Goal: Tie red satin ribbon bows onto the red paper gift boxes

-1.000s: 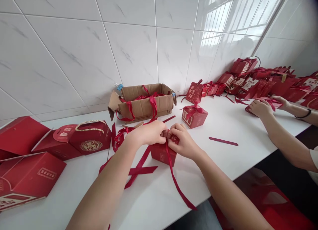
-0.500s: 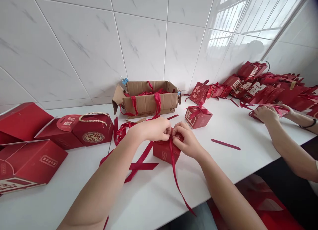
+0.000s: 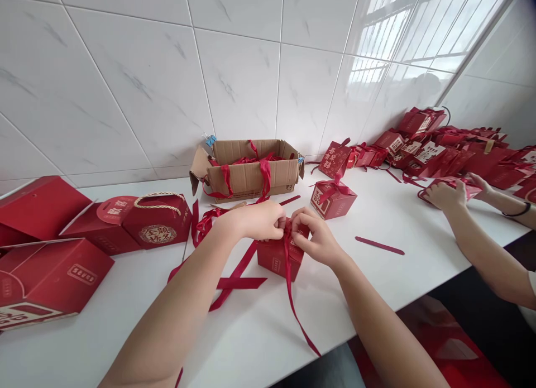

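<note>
A small red gift box (image 3: 280, 258) stands on the white table in front of me. Red ribbon (image 3: 290, 276) is gathered at its top, and one long tail hangs down the near side towards the table edge. My left hand (image 3: 268, 220) pinches the ribbon from the left, its fingers closed at the knot. From the right, my right hand (image 3: 313, 236) also grips the ribbon between thumb and fingers, resting close against the box top. The fingers partly hide the knot. Loose red ribbon (image 3: 237, 282) lies on the table beneath my left forearm.
A cardboard box (image 3: 255, 178) of ribbons stands by the wall. A bow-tied gift box (image 3: 335, 201) and a flat red strip (image 3: 379, 245) lie right. Larger red boxes (image 3: 157, 223) are left. A co-worker's hands (image 3: 450, 195) handle a red box near a pile (image 3: 435, 153).
Both hands stay at the box top with only small finger movements. The ribbon tail's lower end has shifted slightly up and left.
</note>
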{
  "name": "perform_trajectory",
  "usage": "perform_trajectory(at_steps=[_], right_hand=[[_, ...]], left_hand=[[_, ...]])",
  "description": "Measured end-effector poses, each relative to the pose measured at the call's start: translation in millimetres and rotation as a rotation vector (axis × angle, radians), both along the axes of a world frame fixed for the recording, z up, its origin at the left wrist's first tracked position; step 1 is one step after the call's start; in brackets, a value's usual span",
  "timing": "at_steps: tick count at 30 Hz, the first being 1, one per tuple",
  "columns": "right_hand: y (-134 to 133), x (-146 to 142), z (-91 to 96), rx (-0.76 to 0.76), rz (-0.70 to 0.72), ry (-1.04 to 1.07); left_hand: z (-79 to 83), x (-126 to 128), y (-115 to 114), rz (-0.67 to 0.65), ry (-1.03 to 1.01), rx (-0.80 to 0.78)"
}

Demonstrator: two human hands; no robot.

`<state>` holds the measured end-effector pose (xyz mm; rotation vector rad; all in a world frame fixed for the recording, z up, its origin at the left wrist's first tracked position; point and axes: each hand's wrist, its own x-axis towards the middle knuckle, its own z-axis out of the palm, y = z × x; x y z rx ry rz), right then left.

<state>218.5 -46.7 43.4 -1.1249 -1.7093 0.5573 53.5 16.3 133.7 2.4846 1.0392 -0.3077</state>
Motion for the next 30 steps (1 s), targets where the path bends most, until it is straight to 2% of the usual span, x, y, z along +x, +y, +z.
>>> perform_trajectory(at_steps=[3, 8, 12, 16, 21, 26, 30], right_hand=[[0.9, 1.2, -0.9, -0.026, 0.008, 0.103], [0.5, -0.2, -1.5, -0.008, 0.007, 0.008], [0.6, -0.7, -1.7, 0.007, -0.013, 0.106], [-0.9, -1.5, 0.2, 0.072, 0.019, -0.035], [-2.0, 1.8, 1.1, 0.123, -0.105, 0.12], [-1.7, 2.5, -0.2, 0.098, -0.038, -0.089], [-0.9, 3.2, -0.7, 0.133, -0.136, 0.082]], left_hand=[[-1.2, -0.1, 1.1, 0.01, -0.009, -0.011], [-1.8, -0.4, 2.6, -0.006, -0.019, -0.035], [-2.1, -1.0, 4.0, -0.01, -0.033, -0.038], [-2.4, -0.9, 4.1, -0.009, -0.024, -0.045], [-2.0, -0.6, 3.9, -0.007, -0.037, -0.04], [-2.1, -0.7, 4.3, -0.009, -0.047, -0.057], [-3.8, -1.2, 6.0, 0.004, -0.039, -0.048]])
